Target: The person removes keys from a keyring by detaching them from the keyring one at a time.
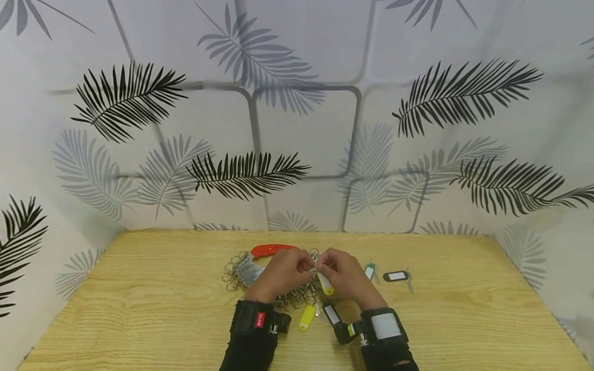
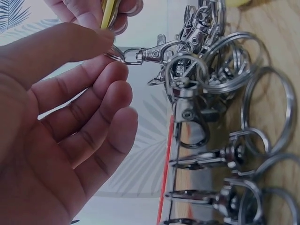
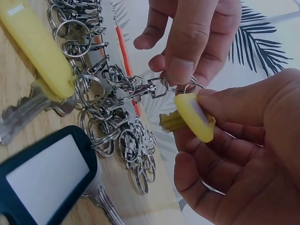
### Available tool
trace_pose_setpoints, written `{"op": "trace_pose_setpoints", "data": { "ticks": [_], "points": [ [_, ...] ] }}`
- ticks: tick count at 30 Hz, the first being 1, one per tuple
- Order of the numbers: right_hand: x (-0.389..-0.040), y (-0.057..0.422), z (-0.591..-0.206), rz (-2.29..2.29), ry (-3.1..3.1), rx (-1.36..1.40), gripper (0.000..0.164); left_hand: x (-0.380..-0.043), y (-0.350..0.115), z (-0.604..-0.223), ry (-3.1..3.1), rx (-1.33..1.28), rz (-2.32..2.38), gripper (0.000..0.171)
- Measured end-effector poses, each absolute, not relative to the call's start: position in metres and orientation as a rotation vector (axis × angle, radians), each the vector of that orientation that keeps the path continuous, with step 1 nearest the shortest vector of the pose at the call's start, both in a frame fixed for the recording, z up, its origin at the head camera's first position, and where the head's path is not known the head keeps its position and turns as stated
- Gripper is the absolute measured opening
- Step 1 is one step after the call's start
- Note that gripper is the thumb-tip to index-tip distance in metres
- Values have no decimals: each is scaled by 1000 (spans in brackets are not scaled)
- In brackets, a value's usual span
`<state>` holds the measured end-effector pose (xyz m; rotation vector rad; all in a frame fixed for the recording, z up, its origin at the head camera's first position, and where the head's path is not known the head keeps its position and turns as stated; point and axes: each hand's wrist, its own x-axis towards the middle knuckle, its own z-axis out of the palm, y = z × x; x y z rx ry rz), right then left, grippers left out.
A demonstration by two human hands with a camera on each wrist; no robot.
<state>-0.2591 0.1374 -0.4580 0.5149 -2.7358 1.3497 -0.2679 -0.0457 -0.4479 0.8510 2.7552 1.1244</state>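
Note:
My left hand (image 1: pixel 283 269) pinches a split ring (image 3: pixel 174 87) between thumb and index finger. That ring hangs from a metal swivel clasp (image 2: pixel 152 54). Close beside it, my right hand (image 1: pixel 347 270) pinches a yellow key tag (image 3: pixel 196 117), and a key (image 3: pixel 171 122) shows behind the tag. The tag's small wire loop meets the split ring at the left thumb. Under the hands lies a curved metal plate (image 1: pixel 250 272) with a red handle (image 1: pixel 274 250), its edge lined with several clasps and rings; the left hand and arm hide part of it.
Another yellow tag (image 1: pixel 307 318) with a key lies nearest me, next to a dark tag (image 1: pixel 332 313), both close to the ringed edge. To the right are a green tag (image 1: pixel 370 271) and a black tag (image 1: pixel 396 276) with a key. A leaf-patterned wall covering (image 1: pixel 296 202) rises behind the wooden table (image 1: pixel 151 289).

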Motion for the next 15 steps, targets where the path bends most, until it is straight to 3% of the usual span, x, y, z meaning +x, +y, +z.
{"op": "trace_pose_setpoints", "data": {
  "ticks": [15],
  "points": [
    [-257, 139, -455, 1374, -2734, 575, 8, -268, -46, -447, 2756, 823, 1084, 16]
  ]
}}
